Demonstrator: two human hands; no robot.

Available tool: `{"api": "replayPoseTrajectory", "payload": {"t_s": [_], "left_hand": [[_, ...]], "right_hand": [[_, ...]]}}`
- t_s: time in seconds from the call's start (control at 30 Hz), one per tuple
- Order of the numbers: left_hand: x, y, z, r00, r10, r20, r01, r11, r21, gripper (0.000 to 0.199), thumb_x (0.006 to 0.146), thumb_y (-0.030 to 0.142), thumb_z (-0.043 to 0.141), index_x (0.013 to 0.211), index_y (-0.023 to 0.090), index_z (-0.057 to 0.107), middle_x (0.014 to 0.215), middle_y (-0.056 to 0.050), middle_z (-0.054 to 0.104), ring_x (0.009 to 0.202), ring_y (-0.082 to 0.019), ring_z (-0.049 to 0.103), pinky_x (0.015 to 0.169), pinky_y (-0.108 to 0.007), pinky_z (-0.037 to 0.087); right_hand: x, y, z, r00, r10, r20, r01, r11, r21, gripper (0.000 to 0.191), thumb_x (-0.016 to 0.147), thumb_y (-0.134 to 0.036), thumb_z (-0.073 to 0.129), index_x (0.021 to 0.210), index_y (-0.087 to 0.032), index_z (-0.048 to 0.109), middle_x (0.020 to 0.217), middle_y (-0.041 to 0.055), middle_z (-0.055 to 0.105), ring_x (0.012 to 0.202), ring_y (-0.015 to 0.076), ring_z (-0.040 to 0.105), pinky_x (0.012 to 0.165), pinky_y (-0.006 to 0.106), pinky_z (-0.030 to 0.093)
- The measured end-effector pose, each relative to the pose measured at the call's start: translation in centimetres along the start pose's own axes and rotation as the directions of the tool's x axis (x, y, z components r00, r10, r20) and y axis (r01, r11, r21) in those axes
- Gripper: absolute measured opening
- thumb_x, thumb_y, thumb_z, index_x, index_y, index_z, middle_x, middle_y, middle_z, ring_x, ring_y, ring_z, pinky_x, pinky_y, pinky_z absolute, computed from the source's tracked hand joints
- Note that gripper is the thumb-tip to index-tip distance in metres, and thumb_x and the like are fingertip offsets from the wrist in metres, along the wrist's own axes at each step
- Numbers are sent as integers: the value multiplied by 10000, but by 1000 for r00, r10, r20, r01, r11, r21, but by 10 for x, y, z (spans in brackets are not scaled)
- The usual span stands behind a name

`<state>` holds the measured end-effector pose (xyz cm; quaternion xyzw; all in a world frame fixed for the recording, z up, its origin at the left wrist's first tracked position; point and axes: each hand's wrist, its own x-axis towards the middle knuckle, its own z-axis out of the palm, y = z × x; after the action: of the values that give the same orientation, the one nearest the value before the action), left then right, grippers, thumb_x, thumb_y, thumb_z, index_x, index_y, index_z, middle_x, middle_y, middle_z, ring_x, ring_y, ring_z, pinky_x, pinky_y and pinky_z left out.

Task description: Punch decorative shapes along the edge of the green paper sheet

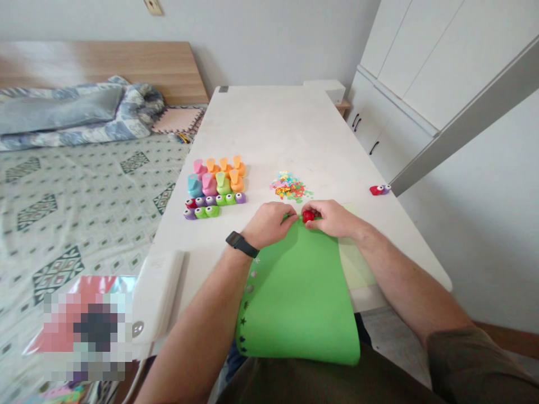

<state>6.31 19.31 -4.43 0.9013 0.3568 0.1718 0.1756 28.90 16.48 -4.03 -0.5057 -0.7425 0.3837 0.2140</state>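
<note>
A green sheet (307, 292) with a column of punched shapes down its left side hangs over the table's front edge. My left hand (275, 221) pinches the sheet's far edge. Just to the right, my right hand (328, 217) is closed round a small red punch (308, 216), which sits at that same far edge. Beyond both hands lies a loose pile of colourful paper cutouts (290, 186). Part of a pale yellow sheet (356, 264) shows under my right forearm.
Rows of larger punches (215, 177) and small punches (214, 201) stand at the left on the white table (286, 123). Two small punches (380, 190) lie near the right edge. A long white device (160, 294) occupies the front left corner.
</note>
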Motion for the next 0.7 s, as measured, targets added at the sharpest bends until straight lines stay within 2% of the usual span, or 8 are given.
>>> {"api": "replayPoseTrajectory", "payload": {"t_s": [0.13,0.2,0.3,0.5,0.7], "left_hand": [[0,4,-2,1000,-1,-16,1,1000,1,342,976,483,559,1025,199,743,951,-64,764,893,-217,698,843,-346,502],[1,8,-3,999,7,-40,-7,1000,10,453,914,605,613,1080,202,737,1005,-74,763,954,-242,695,895,-371,501],[3,14,-3,998,26,-49,-25,999,23,579,836,694,660,1144,206,714,1043,-80,756,1000,-263,690,949,-398,490],[7,19,5,1000,17,26,-18,999,28,501,840,637,697,1085,200,691,975,-72,750,924,-253,705,896,-374,503],[8,17,8,999,0,53,-1,1000,16,483,855,607,697,1082,181,671,960,-89,741,910,-261,704,826,-347,508]], "right_hand": [[0,2,1,1000,-24,0,24,1000,-9,202,789,-276,724,967,-188,689,806,-13,659,721,144,566,686,269,407],[1,3,2,999,-38,-12,38,999,-13,198,787,-265,723,965,-186,688,818,-7,666,736,149,575,686,267,407],[0,2,2,998,-52,-20,52,998,-24,206,777,-211,707,980,-183,687,832,-4,677,752,152,591,698,266,413],[-1,-3,3,993,-109,-39,105,989,-105,149,774,-164,673,922,-181,670,855,11,692,787,165,605,725,277,410],[-1,-4,4,992,-119,-39,114,986,-125,136,766,-162,681,897,-188,652,863,22,694,786,176,596,719,281,407]]}}
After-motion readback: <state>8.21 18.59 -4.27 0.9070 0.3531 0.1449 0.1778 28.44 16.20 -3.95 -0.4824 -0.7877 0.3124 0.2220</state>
